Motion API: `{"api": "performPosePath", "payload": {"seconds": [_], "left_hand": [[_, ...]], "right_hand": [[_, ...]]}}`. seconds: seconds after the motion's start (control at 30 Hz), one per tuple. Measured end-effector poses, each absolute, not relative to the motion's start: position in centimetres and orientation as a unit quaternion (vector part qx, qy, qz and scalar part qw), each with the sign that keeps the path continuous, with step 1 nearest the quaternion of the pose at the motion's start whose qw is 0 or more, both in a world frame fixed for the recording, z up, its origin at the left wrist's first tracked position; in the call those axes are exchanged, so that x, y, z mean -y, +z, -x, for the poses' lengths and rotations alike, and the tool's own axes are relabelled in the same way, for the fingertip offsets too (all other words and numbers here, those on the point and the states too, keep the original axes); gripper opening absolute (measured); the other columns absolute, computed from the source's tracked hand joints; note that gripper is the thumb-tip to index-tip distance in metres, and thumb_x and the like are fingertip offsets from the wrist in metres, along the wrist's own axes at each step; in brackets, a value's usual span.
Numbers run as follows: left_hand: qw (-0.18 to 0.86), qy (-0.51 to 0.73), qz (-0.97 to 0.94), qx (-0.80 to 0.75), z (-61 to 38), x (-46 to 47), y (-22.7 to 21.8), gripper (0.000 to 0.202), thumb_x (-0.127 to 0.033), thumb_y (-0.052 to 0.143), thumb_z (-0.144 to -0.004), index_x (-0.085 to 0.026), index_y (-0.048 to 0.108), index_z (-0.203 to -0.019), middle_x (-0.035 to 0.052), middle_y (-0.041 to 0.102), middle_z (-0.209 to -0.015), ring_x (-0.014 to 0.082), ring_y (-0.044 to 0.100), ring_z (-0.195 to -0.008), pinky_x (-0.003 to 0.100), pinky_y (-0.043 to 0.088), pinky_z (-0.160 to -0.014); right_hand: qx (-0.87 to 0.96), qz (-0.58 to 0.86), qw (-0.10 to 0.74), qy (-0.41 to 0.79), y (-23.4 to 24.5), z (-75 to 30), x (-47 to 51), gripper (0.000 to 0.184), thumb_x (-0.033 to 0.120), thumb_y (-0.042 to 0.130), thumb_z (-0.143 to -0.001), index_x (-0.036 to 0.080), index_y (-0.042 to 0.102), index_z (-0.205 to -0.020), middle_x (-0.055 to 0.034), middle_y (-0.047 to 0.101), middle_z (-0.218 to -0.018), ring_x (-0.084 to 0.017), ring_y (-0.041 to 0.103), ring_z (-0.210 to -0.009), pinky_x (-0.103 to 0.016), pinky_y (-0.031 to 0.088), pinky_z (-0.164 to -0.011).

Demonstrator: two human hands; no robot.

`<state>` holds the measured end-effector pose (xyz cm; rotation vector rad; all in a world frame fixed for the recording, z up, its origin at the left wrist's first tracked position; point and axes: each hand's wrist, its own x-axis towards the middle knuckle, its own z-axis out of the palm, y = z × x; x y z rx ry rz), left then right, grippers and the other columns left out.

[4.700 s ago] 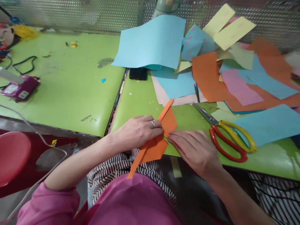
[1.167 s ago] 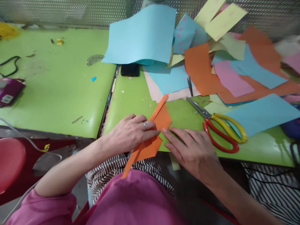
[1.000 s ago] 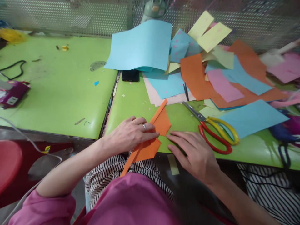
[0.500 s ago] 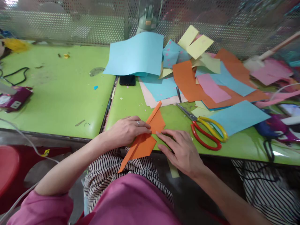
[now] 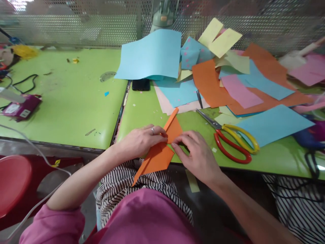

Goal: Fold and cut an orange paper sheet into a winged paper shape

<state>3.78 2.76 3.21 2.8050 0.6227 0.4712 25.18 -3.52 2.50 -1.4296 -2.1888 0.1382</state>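
A folded orange paper (image 5: pixel 162 154) lies slantwise over the front edge of the green table (image 5: pixel 142 112), one tip pointing away, the other hanging toward my lap. My left hand (image 5: pixel 141 140), a ring on one finger, lies flat on the paper's left side and presses it down. My right hand (image 5: pixel 196 154) rests at the paper's right edge with its fingers curled, the fingertips pinching the notch at the fold.
Red-and-yellow scissors (image 5: pixel 232 142) lie just right of my right hand. A heap of blue, orange, pink and yellow sheets (image 5: pixel 228 78) covers the table's far right. A black phone (image 5: pixel 141 84) peeks from under a blue sheet. A purple box (image 5: pixel 21 108) sits at far left.
My right hand's fingers have curled from flat into a pinch at the paper's fold. My left hand has stayed pressed on the paper. The view has shifted slightly.
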Motion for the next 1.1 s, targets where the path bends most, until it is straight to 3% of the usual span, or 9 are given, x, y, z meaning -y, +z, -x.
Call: {"api": "performPosePath", "payload": {"seconds": [0.17,0.4,0.63,0.73,0.87,1.1], "left_hand": [[0.119,0.153,-0.961,-0.198,-3.7,-3.0,3.0,0.025,-0.020,0.046,-0.097,-0.015,0.065,-0.113,0.0076,0.067,-0.119,0.0181,0.062,-0.099,0.033,0.055,-0.086],[0.128,0.144,-0.960,-0.203,-3.7,-2.9,3.2,0.027,-0.019,0.043,-0.098,-0.015,0.064,-0.114,0.0069,0.066,-0.122,0.0189,0.061,-0.100,0.033,0.053,-0.087],[0.244,0.091,-0.925,-0.278,-5.2,-3.5,5.7,0.023,-0.026,0.049,-0.093,-0.017,0.069,-0.099,0.0059,0.067,-0.106,0.0180,0.064,-0.087,0.031,0.052,-0.076],[0.250,0.049,-0.919,-0.301,-6.3,-4.1,6.4,0.021,-0.028,0.052,-0.092,-0.017,0.070,-0.094,0.0057,0.067,-0.100,0.0163,0.063,-0.077,0.029,0.048,-0.068],[0.248,0.018,-0.920,-0.301,-7.1,-4.4,6.6,0.018,-0.023,0.052,-0.090,-0.017,0.069,-0.091,0.0055,0.067,-0.095,0.0158,0.062,-0.079,0.027,0.046,-0.068],[0.221,0.022,-0.926,-0.307,-7.2,-4.6,6.4,0.014,-0.023,0.056,-0.088,-0.016,0.068,-0.087,0.0064,0.063,-0.106,0.0134,0.060,-0.076,0.027,0.046,-0.068]], "right_hand": [[0.799,0.550,0.237,0.049,2.4,-24.9,3.4,0.011,0.023,0.050,-0.091,0.021,0.051,-0.081,-0.0063,0.057,-0.083,-0.022,0.054,-0.083,-0.037,0.044,-0.075],[0.785,0.579,0.212,0.062,2.7,-24.4,3.3,0.015,0.022,0.048,-0.089,0.022,0.045,-0.075,-0.0049,0.056,-0.080,-0.020,0.054,-0.076,-0.033,0.041,-0.067],[0.784,0.576,0.220,0.063,2.7,-24.5,3.2,0.015,0.025,0.048,-0.090,0.022,0.047,-0.076,-0.0042,0.056,-0.078,-0.017,0.052,-0.071,-0.031,0.039,-0.061],[0.781,0.579,0.222,0.070,2.7,-24.6,3.2,0.014,0.025,0.048,-0.090,0.021,0.048,-0.076,-0.0043,0.056,-0.079,-0.017,0.052,-0.070,-0.030,0.040,-0.061],[0.779,0.584,0.215,0.076,2.7,-24.6,3.2,0.013,0.024,0.049,-0.088,0.022,0.048,-0.076,-0.0042,0.056,-0.079,-0.017,0.052,-0.070,-0.030,0.040,-0.060],[0.777,0.585,0.218,0.073,2.6,-24.6,3.1,0.014,0.025,0.047,-0.089,0.022,0.049,-0.076,-0.0046,0.057,-0.078,-0.018,0.053,-0.072,-0.032,0.041,-0.063]]}}
